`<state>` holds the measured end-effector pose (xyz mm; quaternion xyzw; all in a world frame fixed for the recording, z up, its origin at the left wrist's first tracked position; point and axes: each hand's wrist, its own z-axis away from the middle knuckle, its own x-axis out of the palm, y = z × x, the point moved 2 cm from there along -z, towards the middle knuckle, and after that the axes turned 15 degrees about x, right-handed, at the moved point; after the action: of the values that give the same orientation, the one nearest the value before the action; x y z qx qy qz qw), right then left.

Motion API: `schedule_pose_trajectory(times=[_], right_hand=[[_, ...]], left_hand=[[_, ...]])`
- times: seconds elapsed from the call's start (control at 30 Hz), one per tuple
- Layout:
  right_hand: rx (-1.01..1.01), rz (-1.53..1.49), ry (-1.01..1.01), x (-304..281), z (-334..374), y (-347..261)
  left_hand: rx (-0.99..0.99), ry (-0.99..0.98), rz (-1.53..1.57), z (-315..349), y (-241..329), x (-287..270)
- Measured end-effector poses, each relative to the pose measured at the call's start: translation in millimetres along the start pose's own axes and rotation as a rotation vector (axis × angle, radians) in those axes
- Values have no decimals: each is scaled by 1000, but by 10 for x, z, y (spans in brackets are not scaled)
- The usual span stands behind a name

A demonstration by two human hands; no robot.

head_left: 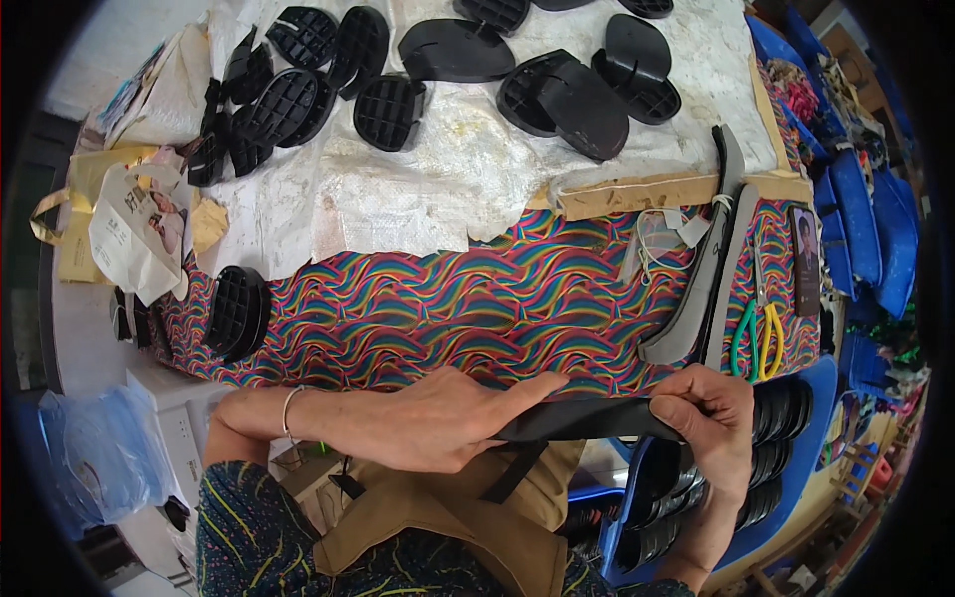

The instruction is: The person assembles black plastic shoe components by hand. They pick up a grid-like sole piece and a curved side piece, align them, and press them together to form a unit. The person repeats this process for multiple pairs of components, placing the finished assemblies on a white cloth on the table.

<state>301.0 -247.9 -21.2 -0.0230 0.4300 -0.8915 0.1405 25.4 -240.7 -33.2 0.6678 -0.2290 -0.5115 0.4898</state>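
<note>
A black flat strip (587,420) stretches between my hands above the near edge of the table. My left hand (453,418) is closed at the strip's left end, its index finger extended along the top; its other fingertips are partly hidden. At the other end, my right hand (708,410) grips the strip, thumb pressed on its face and fingers curled behind. Just beyond my right hand, long curved grey-and-black strips (701,289) lie on the wavy multicoloured tablecloth (438,318). Scissors (759,328) with green and yellow handles rest to their right.
Several black grid-backed sole pieces (458,50) lie on a white woven sheet (398,189) at the far side. One black sole piece (237,313) stands at left, near a paper bag (139,229). A phone (804,261) lies far right; a blue crate (811,398) holds black pieces beside my right arm.
</note>
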Motion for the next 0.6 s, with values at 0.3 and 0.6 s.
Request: schedule_pose_trajectory(times=[0.3,0.6], right_hand=[[-40,-441,-194,232,-48,367],[-49,-768,-155,611,-35,727]], left_hand=[[122,472,199,79,94,-97],[-16,707,312,83,118,-43]])
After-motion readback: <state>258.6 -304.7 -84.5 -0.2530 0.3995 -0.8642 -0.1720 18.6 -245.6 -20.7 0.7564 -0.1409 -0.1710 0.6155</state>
